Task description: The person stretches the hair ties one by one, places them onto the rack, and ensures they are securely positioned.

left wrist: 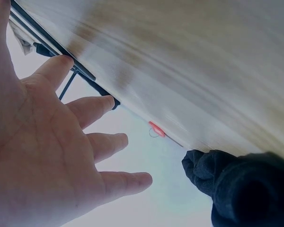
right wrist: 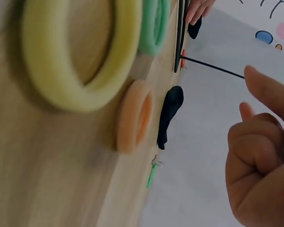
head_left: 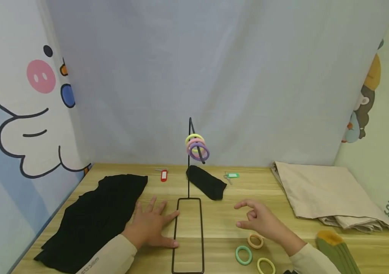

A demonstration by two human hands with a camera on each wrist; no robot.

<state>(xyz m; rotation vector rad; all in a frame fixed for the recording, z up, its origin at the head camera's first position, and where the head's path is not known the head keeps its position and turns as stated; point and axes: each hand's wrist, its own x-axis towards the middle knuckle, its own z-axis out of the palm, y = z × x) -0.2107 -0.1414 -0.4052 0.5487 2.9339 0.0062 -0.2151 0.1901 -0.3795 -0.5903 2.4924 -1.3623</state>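
A black wire stand has a rectangular base flat on the table and a tall upright. On its top arm hang a yellow ring, a pink ring and a purple ring. My left hand lies with spread fingers beside the base, thumb and index tips at its left bar. To the right, my right hand is raised and holds nothing; thumb and index stand apart, the other fingers curled. Below it lie an orange ring, a green ring and another yellow ring.
Black cloth spreads along the left side. Behind the base lie a black sock-like piece, a red key tag and a green key tag. Folded beige fabric and a green-and-mustard knitted item are at right.
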